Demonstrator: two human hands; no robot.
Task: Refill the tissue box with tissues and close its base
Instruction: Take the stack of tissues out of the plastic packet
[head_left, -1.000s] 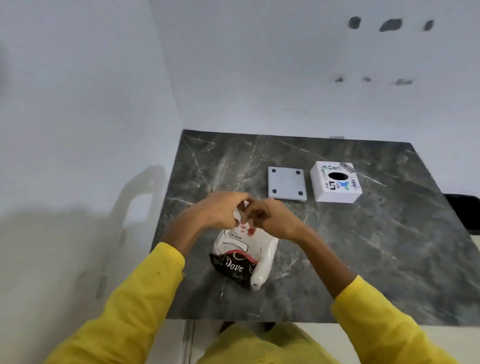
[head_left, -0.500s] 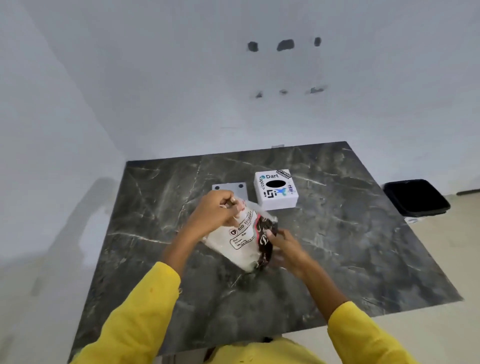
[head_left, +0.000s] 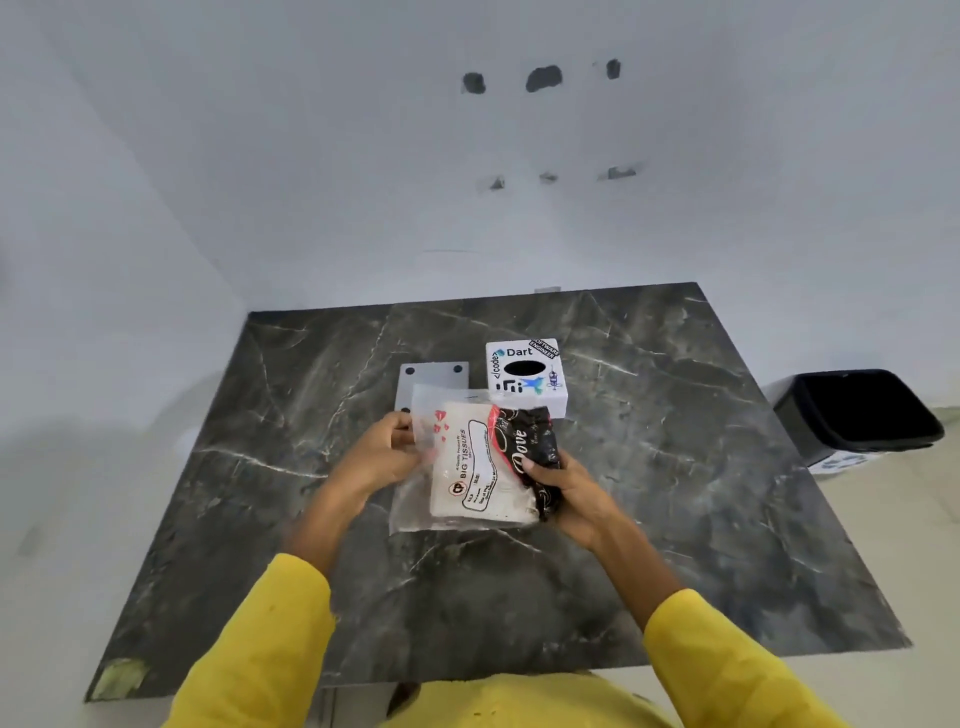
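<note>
A clear plastic tissue pack (head_left: 480, 470) with white tissues and a black printed end lies sideways between my hands over the dark marble table (head_left: 675, 493). My left hand (head_left: 387, 454) pinches the loose open end of the pack at its left. My right hand (head_left: 566, 491) grips the black end at the right. Behind the pack stands the white tissue box (head_left: 524, 376), with stickers and an oval hole on top. Beside it on the left lies the grey square base plate (head_left: 431, 382), partly hidden by the pack.
A black bin (head_left: 857, 415) stands on the floor to the right of the table. White walls close off the back and the left side. My yellow sleeves cover the table's near edge.
The pack has been turned from upright to lying sideways. My right hand has slid from the top to the black end, and my left hand has kept the open end. The camera has shifted.
</note>
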